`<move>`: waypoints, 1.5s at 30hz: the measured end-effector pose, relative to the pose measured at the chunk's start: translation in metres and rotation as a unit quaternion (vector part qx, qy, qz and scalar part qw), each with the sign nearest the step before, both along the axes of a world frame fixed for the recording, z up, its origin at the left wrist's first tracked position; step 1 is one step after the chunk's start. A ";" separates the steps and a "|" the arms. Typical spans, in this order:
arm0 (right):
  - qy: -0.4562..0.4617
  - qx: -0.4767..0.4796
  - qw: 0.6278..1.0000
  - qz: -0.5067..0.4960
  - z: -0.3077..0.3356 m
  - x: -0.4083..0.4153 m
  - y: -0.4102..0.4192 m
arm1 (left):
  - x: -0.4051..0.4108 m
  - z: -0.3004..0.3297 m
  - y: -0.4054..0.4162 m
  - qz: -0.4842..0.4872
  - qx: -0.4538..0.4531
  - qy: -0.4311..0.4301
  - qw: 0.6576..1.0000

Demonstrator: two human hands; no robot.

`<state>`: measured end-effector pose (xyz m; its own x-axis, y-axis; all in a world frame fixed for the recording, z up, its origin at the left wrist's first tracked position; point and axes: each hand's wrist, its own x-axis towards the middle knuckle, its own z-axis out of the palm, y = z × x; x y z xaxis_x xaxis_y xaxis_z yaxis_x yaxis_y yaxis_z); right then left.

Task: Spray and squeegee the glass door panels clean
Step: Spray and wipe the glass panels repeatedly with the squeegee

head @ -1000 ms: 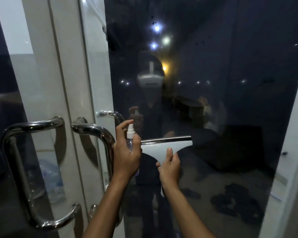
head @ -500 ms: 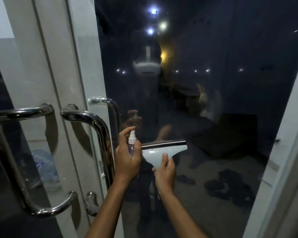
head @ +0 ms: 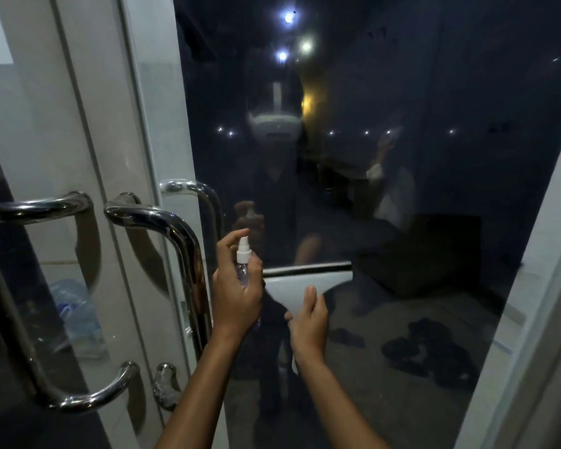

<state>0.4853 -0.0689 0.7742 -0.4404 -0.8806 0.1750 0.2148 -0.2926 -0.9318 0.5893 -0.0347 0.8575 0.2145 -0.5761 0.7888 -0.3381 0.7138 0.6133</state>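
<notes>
A dark glass door panel [head: 402, 189] fills the middle and right of the view. My left hand [head: 237, 293] is closed around a small clear spray bottle [head: 243, 257] with a white nozzle, forefinger raised over the top, nozzle facing the glass. Right beside it, my right hand [head: 308, 322] grips the handle of a white squeegee [head: 302, 280]. Its black blade lies level against the glass, at about the height of the bottle's body. The lower part of the squeegee handle is hidden by my palm.
Curved chrome pull handles [head: 178, 254] stand out from the white door frames just left of my left hand; another handle [head: 30, 306] is further left. A white frame post [head: 531, 286] bounds the panel on the right. A water jug [head: 75, 315] shows through the left glass.
The squeegee and both hands have slid down the glass a little, from level with the handle's top bend to lower on it. The view has tilted and moved closer.
</notes>
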 end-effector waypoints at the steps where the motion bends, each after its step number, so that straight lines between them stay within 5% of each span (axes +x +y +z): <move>1: -0.004 0.009 1.000 -0.003 -0.010 0.001 0.003 | 0.000 -0.006 -0.002 0.000 0.009 0.001 1.000; 9: 0.025 -0.025 0.999 -0.006 0.006 0.005 -0.006 | -0.010 -0.023 -0.007 0.004 0.021 -0.006 1.000; 35: 0.025 0.185 0.982 0.022 -0.131 -0.006 0.040 | 0.012 -0.146 0.032 0.041 0.174 -0.052 0.983; 40: 0.103 0.167 0.980 0.027 -0.121 -0.022 0.053 | 0.009 -0.149 0.036 0.041 0.176 -0.039 0.983; 45: 0.361 0.152 0.915 0.100 -0.123 -0.031 0.066 | 0.003 -0.150 0.040 0.028 0.187 -0.038 0.981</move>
